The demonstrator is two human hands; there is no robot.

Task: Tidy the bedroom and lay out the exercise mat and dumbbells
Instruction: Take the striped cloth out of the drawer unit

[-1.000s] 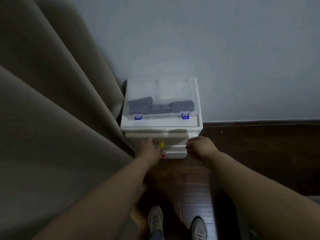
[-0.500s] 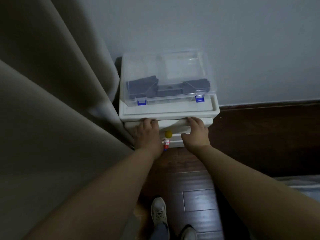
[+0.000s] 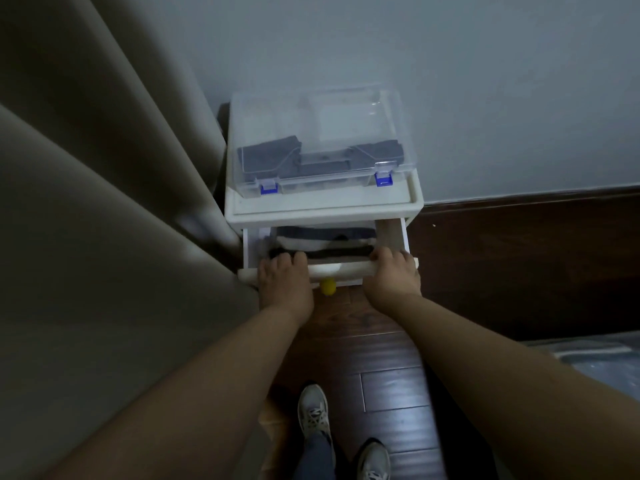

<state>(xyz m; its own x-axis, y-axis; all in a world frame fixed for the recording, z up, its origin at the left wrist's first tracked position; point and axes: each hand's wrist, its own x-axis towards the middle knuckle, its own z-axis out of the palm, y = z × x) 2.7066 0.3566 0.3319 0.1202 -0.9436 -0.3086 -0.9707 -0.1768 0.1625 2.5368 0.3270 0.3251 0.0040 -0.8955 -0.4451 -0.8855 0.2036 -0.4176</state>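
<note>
Both hands grasp the drawer (image 3: 346, 269) by its front edge: left hand (image 3: 284, 285) beside the curtain (image 3: 104, 237), right hand (image 3: 393, 277) near the other end, fingers curled over. Folded clothes (image 3: 325, 245) lie inside. A clear box (image 3: 320, 143) sits atop the cabinet (image 3: 414, 202).

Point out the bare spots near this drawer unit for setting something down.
The dark wooden floor right of the white drawer unit, below the wall, is bare. The unit's top is taken by the clear plastic box. The open drawer is packed with folded clothes; the curtain crowds its left.
</note>
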